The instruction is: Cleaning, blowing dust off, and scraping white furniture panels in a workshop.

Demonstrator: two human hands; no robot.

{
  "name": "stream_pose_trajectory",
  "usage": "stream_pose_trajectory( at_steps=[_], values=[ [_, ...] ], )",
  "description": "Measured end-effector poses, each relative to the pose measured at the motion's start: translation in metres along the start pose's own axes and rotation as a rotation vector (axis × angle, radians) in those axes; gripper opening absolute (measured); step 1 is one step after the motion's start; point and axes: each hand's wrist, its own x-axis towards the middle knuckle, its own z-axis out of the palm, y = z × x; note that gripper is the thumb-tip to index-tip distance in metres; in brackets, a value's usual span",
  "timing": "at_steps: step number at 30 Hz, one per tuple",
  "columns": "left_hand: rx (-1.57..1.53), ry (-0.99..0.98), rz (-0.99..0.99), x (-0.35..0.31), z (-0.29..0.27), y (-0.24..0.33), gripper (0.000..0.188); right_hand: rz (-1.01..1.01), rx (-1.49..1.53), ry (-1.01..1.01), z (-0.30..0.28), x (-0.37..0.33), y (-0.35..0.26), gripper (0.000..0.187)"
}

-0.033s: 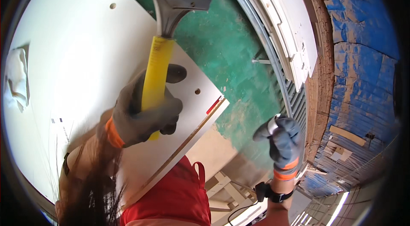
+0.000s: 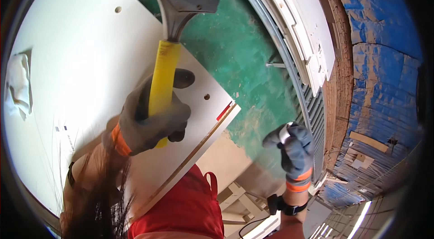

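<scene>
My left hand (image 2: 151,114), in a dark grey glove with an orange cuff, is wrapped round the yellow handle of a scraper (image 2: 165,65). Its wide grey metal head points up and away, past the edge of the white panel (image 2: 81,81) below. Off to the right, my right hand (image 2: 296,148) wears a matching glove and is closed. Between its thumb and fingers shows a small white scrap (image 2: 285,133), too small to name. That hand is apart from the panel, above the green floor.
Round holes and a red mark (image 2: 223,112) sit near the panel's edge. A crumpled white cloth or paper (image 2: 19,83) lies at far left. Metal rails (image 2: 289,58) and stacked white boards (image 2: 312,31) run along the right, with blue sheeting (image 2: 384,81) beyond.
My right hand has moved slightly left with the white scrap. The scraper's head has shifted a little left in the picture. Both grips look the same.
</scene>
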Motion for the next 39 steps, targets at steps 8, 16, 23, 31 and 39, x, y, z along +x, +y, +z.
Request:
stream_pose_trajectory(
  at_steps=[8,16,23,31,39],
  values=[
    [-0.076,-0.083,0.161,-0.005,-0.009,-0.010,0.049,0.049,0.476,-0.066,0.020,-0.032,0.036,0.043],
    [-0.092,-0.248,-0.012,-0.015,0.023,-0.001,0.050,0.128,0.595,-0.134,0.030,-0.042,0.028,0.046],
    [-0.178,-0.517,-0.243,-0.016,0.061,-0.028,0.057,0.149,0.432,-0.291,0.019,-0.049,0.017,0.048],
    [-0.180,-0.557,-0.252,-0.012,0.078,-0.026,0.050,0.322,0.386,-0.371,-0.005,-0.056,0.003,0.062],
    [-0.206,-0.722,-0.376,-0.009,0.073,-0.040,0.061,0.331,0.212,-0.418,-0.006,-0.055,-0.009,0.089]
  ],
)
